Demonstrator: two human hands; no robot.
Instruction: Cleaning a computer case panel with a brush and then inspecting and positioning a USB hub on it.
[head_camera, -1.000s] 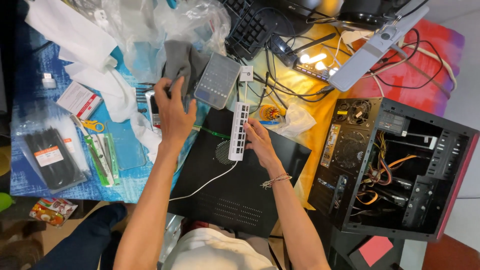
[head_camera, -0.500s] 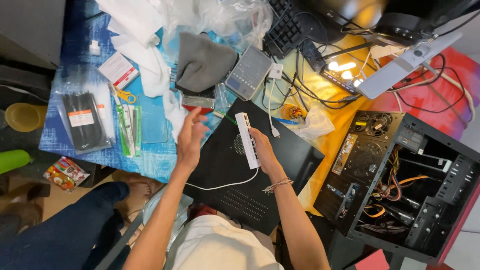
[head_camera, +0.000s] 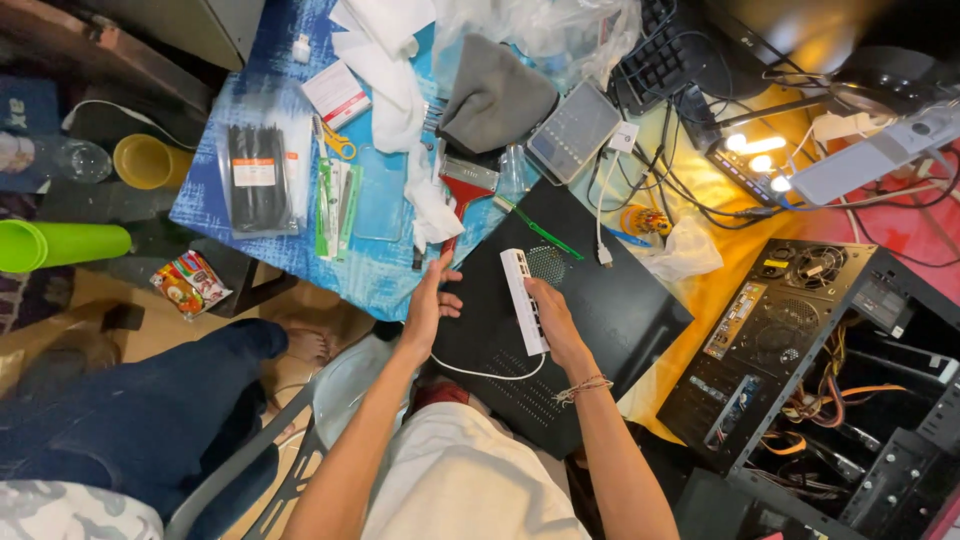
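On the black panel (head_camera: 600, 300) at the near edge of the counter (head_camera: 250, 240) lies a white power strip (head_camera: 524, 298), rigid, light and smooth. The right hand (head_camera: 552, 318) wraps its near end; the left hand (head_camera: 428, 300) rests spread beside it. Its trailing cord (head_camera: 490, 374) suggests gripping mid-body.

Black cable-tie pack (head_camera: 258, 178), white-red label, beside small white-red box (head_camera: 336, 94)

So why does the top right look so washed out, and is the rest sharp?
Head view: small bright lamps among the cables blow out to white and spread an orange glow over the table. The right hand on the white power strip and the left hand are fairly sharp; the edges bend and soften from the wide lens.
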